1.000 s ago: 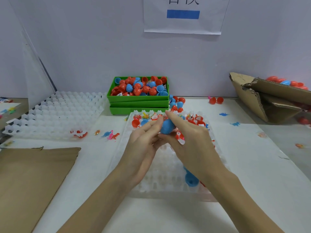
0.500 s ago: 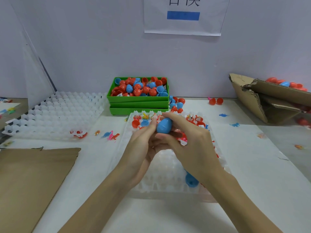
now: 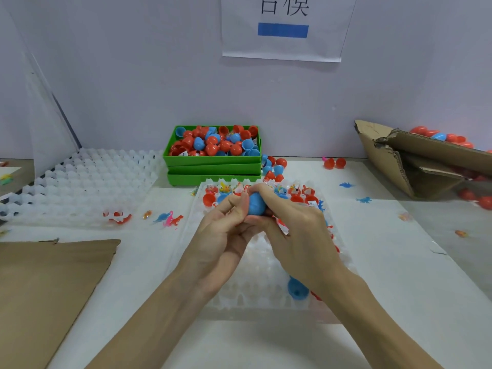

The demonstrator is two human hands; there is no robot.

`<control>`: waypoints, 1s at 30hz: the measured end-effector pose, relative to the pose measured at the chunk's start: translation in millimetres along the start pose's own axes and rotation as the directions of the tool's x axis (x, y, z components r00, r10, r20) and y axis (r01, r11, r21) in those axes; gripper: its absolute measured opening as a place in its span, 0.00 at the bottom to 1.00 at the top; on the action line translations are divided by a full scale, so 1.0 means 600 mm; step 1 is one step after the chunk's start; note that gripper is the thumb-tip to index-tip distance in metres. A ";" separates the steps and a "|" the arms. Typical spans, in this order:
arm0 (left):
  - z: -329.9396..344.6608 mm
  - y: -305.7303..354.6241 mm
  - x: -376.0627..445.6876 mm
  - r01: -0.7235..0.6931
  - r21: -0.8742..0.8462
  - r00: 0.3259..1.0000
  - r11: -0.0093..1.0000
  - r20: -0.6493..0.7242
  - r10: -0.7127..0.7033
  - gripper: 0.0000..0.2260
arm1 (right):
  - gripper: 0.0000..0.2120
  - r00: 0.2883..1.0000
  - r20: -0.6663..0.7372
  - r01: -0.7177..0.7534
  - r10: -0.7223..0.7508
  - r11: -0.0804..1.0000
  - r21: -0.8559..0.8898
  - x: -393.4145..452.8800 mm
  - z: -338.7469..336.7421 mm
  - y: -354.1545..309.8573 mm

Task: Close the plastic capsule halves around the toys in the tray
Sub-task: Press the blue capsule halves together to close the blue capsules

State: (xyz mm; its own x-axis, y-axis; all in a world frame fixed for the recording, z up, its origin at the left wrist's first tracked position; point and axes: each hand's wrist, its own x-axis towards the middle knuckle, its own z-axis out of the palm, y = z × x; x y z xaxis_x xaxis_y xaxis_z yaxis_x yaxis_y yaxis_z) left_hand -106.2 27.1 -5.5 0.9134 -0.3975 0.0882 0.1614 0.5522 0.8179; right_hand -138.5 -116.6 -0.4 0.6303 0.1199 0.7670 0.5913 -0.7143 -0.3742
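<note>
A blue capsule [image 3: 256, 204] sits pinched between both hands just above the far rows of the clear plastic tray [image 3: 266, 296], its two halves now reading as one closed egg where a second ago the right hand was bringing a blue half down onto the piece held in the left. The left hand [image 3: 223, 235] curls its fingers and thumb round the capsule's left end, while the right hand [image 3: 295, 225] wraps over the top and right side, pressing inward; by the look of it the snap is being finished, and this capsule should be ready to set down. Whether the seam is fully seated cannot be told, as fingers cover it. In the tray's far rows, open red and blue halves holding small toys [image 3: 298, 194] wait their turn, and a loose blue half [image 3: 296, 287] lies in a near cell by the right wrist. Beyond the tray a green bin [image 3: 213, 162] stacked on another is heaped with red and blue halves, with more spilled beside it. An empty cell tray [image 3: 80, 179] rests at left on the white worktop [image 3: 386, 262], small plastic dinosaurs [image 3: 170, 219] scattered near it, a torn cardboard box [image 3: 415, 166] of capsules at right. Nothing blocks the hands.
</note>
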 end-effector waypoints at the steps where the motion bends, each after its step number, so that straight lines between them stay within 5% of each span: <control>1: 0.000 0.000 0.000 -0.010 0.029 1.000 1.000 -0.001 0.010 0.17 | 0.19 1.000 -0.004 0.000 0.000 1.000 0.001 0.001 -0.001 0.001; 14: -0.009 0.011 -0.002 0.042 0.090 0.997 0.995 0.067 -0.048 0.17 | 0.26 0.999 0.018 -0.036 0.036 0.999 -0.013 -0.004 -0.010 0.012; 23: -0.006 0.016 -0.003 0.016 0.138 0.998 0.990 0.064 -0.025 0.16 | 0.18 0.998 -0.009 0.062 -0.062 0.997 -0.039 -0.007 -0.001 0.022; 27: -0.006 0.021 -0.003 0.063 0.098 0.996 0.993 0.061 -0.069 0.20 | 0.18 0.993 -0.072 -0.086 0.089 0.995 0.051 0.005 -0.008 0.022; 30: -0.013 0.033 -0.002 0.130 -0.030 0.991 0.991 -0.025 -0.130 0.24 | 0.13 0.848 -0.192 -0.364 0.493 0.807 0.465 0.030 -0.038 0.032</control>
State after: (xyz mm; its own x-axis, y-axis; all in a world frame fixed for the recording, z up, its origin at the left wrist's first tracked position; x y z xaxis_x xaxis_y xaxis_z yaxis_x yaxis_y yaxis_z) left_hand -101.3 44.2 6.5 0.8934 -0.4479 -0.0332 0.2897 0.5180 0.8048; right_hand -127.2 -144.0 18.0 0.7299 -0.3829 0.5662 0.4817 -0.2995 -0.8235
